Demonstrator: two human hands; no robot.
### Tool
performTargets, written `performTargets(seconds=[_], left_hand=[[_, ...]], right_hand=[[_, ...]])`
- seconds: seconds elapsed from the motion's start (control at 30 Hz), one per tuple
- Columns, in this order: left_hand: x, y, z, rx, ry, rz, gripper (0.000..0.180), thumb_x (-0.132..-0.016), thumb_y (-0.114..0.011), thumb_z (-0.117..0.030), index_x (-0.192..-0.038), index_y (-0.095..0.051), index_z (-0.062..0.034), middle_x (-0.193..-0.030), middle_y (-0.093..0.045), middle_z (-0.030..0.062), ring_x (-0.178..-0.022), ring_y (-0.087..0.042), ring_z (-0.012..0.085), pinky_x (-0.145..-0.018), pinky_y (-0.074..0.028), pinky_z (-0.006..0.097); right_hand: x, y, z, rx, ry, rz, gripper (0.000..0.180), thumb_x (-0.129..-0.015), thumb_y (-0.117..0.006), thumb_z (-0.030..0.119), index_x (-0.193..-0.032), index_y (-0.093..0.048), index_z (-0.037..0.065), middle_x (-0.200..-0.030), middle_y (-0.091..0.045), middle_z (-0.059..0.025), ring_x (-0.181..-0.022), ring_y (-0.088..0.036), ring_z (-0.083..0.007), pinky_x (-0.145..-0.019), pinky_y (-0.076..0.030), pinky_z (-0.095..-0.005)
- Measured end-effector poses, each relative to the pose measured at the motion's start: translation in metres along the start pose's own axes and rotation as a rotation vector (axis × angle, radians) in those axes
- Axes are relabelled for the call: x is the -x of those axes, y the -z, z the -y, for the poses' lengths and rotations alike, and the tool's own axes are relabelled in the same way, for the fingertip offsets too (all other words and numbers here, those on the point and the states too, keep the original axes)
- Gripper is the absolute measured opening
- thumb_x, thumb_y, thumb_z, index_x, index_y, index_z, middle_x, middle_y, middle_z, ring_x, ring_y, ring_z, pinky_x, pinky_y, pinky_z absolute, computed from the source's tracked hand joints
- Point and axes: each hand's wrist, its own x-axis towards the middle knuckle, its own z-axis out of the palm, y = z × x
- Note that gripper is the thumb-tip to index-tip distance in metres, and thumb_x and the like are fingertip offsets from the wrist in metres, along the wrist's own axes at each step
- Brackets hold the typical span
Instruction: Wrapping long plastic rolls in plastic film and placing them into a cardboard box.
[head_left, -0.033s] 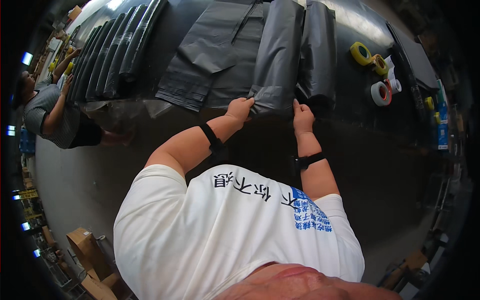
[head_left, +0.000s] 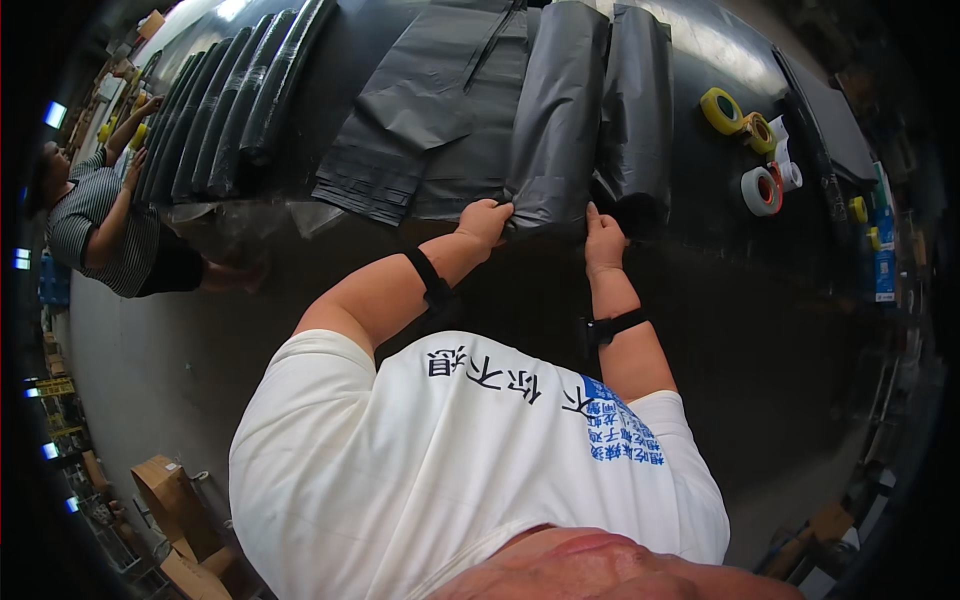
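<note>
In the head view, both forearms reach forward from the white shirt to the near edge of the bench [head_left: 705,215], each with a black strap around it. The left arm bends at the elbow and slants inward to the right; its left hand [head_left: 485,222] is closed, thumb on top, gripping the near left corner of the dark plastic strip [head_left: 560,115]. The right arm comes up straighter, leaning slightly left. The right hand [head_left: 605,240] has its fingers curled and its thumb pointing away from the body, pinching the near right corner; its fingertips are partly hidden.

The strip lies on the bench between and beyond the hands. Its long axis runs away from the person, the near end at the bench edge, the far end by the top of the view, leaning slightly right.

Just to its right, a dark roll [head_left: 638,110] lies nearly parallel. On its left lies a flat stack of dark plastic sheets [head_left: 400,135], slanting toward the upper right. Farther left, wrapped black rolls [head_left: 262,100] lie side by side, a co-worker [head_left: 105,225] reaching toward them. Tape rolls [head_left: 762,190] sit at the right.
</note>
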Motion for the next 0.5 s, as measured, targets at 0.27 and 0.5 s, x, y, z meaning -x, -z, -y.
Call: performTargets(seconds=[0.27, 0.5], left_hand=[[0.031, 0.002, -0.026, -1.227, -1.129, -0.298, 0.065, -0.084, -0.07, -0.027, -0.137, -0.044, 0.0005, -0.134, -0.045, 0.0257, -0.124, -0.047, 0.0403, -0.103, -0.04, 0.04], [0.008, -0.058, -0.057, -0.748, -0.56, -0.098, 0.1, -0.077, -0.074, -0.054, -0.135, -0.032, 0.0156, -0.137, -0.042, 0.033, -0.132, -0.04, 0.0427, -0.107, -0.036, 0.043]], right_hand=[[0.01, 0.004, 0.022, -0.547, -0.707, 0.496, 0.041, -0.094, -0.053, 0.054, -0.097, -0.066, 0.015, -0.084, -0.068, -0.001, -0.068, -0.061, -0.016, -0.062, -0.043, -0.033], [0.0, 0.002, 0.04, -0.707, -0.5, 0.28, 0.027, -0.099, -0.05, 0.039, -0.09, -0.061, 0.016, -0.072, -0.061, 0.0009, -0.058, -0.058, -0.0119, -0.045, -0.041, -0.0229]])
